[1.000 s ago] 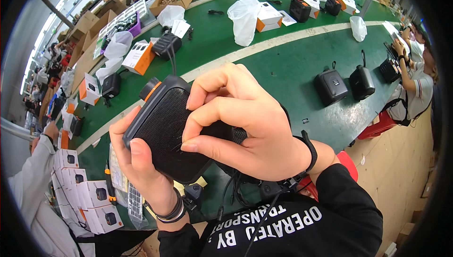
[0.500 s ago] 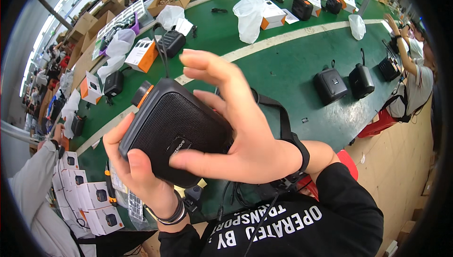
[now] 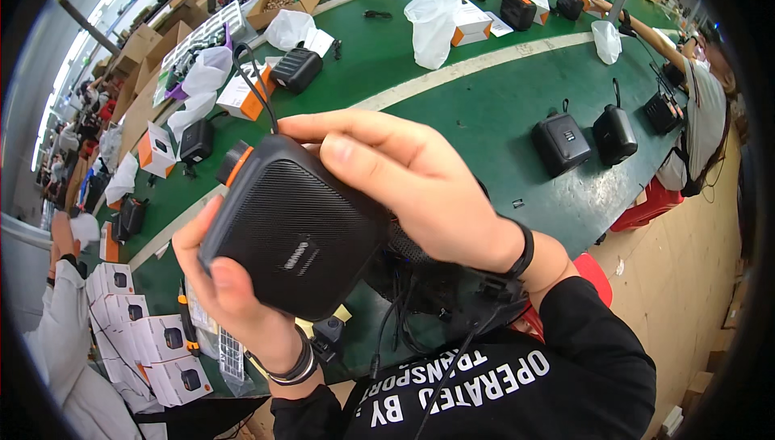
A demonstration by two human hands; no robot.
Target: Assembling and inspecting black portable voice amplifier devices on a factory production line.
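A black portable speaker (image 3: 299,222) with a mesh front, an orange-ringed knob and a strap loop is held up tilted above the table. My left hand (image 3: 234,295) grips its lower left side, thumb on the front edge and fingers round the side. Closed over the upper right corner is my right hand (image 3: 428,190), its thumb on the front and fingers along the top edge. The speaker's back is hidden. Beneath it and my right hand, another dark mesh-covered object (image 3: 412,246) partly shows beside black cables (image 3: 404,319).
Two black speakers (image 3: 563,143) (image 3: 615,133) stand on the green table (image 3: 484,133) at right. White-and-orange boxes (image 3: 242,97), bags and more speakers line the far side. Small white boxes (image 3: 161,339) are stacked at left, beside a co-worker's sleeve (image 3: 60,319). Another co-worker (image 3: 706,117) reaches in at far right.
My right thumb has left the label on the speaker's front, and that hand now grips the upper corner. The co-worker at right stretches an arm over the table; the left one's hand has shifted.
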